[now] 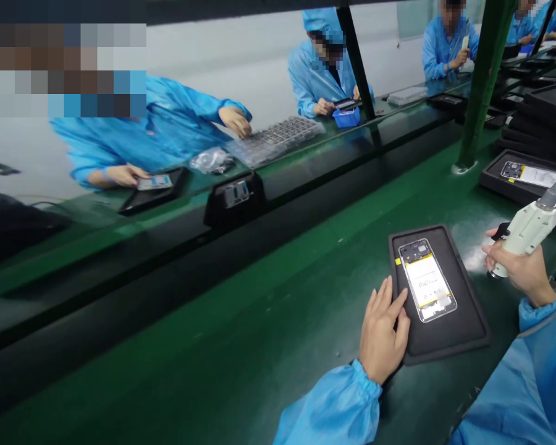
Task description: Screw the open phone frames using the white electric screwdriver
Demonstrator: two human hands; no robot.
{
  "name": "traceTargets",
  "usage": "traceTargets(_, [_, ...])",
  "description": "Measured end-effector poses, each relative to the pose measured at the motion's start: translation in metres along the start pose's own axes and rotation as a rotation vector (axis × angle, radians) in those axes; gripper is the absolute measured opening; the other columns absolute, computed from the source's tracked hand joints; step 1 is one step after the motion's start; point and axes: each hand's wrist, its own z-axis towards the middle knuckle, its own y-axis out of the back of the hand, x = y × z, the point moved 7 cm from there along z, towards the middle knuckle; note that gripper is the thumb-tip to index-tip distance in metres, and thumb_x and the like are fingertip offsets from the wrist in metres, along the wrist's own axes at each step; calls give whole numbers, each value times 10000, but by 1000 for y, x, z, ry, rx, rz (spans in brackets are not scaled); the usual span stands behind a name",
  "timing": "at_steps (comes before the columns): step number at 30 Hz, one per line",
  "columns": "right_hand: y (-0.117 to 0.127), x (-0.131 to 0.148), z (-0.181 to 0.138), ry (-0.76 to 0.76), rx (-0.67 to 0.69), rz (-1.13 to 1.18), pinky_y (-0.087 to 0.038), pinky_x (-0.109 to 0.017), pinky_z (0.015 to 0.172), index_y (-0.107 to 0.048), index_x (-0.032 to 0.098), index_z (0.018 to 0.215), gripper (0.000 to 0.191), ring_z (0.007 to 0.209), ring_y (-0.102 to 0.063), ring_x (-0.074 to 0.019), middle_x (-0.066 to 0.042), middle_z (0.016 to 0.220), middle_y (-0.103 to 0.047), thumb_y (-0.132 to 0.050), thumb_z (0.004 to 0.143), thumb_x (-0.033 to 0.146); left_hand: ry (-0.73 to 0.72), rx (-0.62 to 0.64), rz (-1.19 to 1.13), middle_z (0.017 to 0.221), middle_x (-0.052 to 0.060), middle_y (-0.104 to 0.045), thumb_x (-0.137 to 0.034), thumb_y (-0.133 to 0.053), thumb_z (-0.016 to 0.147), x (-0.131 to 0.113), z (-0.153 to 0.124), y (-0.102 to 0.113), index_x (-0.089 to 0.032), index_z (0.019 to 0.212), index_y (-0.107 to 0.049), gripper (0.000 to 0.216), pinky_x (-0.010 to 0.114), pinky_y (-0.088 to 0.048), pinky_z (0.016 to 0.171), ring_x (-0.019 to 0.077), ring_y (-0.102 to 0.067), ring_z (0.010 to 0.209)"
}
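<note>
An opened smartphone [429,280], its battery and circuit board showing, lies in a black foam tray [467,324] on the green bench. Against the tray's left edge rests my left hand [383,330], flat with its fingers stretched out, the fingertips close to the phone's side. Right of the tray, my right hand [521,266] is wrapped round a white electric screwdriver [528,228], which has a grey cable at its upper end. The screwdriver's tip points down and stands apart from the phone.
Another tray [491,179] with an opened phone [532,175] sits at the right, near stacked black trays [542,117]. A green post [479,105] rises from the bench. Across a dark sunken lane carrying a black holder [213,213], co-workers in blue handle parts beside a clear tray [278,139].
</note>
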Motion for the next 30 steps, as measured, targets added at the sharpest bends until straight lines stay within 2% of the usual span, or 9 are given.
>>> traceTargets(10, [-1,-3,0,-36,3,-9,-482,-318,489,-574,191,936,399,445,-532,-184,23,492,-556,-766,677,427,-12,-53,52,1407,165,-483,-138,-377,892,3,-9,2,-221,1261,-579,429,576,-452,1023,287,-424,1324])
traceTargets(17, [-2,-5,-4,-33,-14,-31,-504,-334,496,-598,209,921,386,456,-548,-200,14,492,-561,-765,693,473,-47,-80,77,1382,165,-507,-142,-381,888,2,-8,7,-222,1242,-588,418,593,-495,971,301,-462,1294])
traceTargets(21, [6,-6,-4,-33,64,-73,-538,-330,515,-614,213,915,355,507,-603,-215,-2,523,-588,-737,726,487,-55,-99,101,1358,171,-529,-146,-388,882,2,-8,9,-218,1227,-601,412,590,-514,946,304,-483,1277])
traceTargets(23, [11,0,3,18,86,-106,-564,-346,568,-622,227,936,327,587,-646,-230,-20,599,-639,-715,753,481,-64,-101,101,1348,173,-536,-149,-390,876,1,-7,9,-218,1216,-610,411,591,-518,939,306,-496,1266])
traceTargets(25, [14,10,17,121,65,-202,-580,-401,727,-645,239,973,325,782,-680,-259,-54,798,-701,-694,765,483,-70,-110,96,1337,174,-546,-150,-394,868,1,-6,10,-220,1199,-623,408,591,-523,931,308,-510,1252])
traceTargets(27, [14,16,34,223,29,-359,-549,-456,855,-685,229,964,349,913,-665,-288,-80,962,-701,-700,745,500,-72,-118,92,1324,174,-557,-150,-401,858,1,-5,11,-222,1182,-634,405,588,-529,924,310,-522,1240])
traceTargets(30, [11,5,65,299,39,-491,-539,-479,887,-728,204,880,357,878,-674,-311,-91,936,-706,-763,668,489,-73,-125,93,1307,176,-571,-150,-407,848,2,-3,13,-218,1161,-646,400,585,-535,914,311,-536,1224])
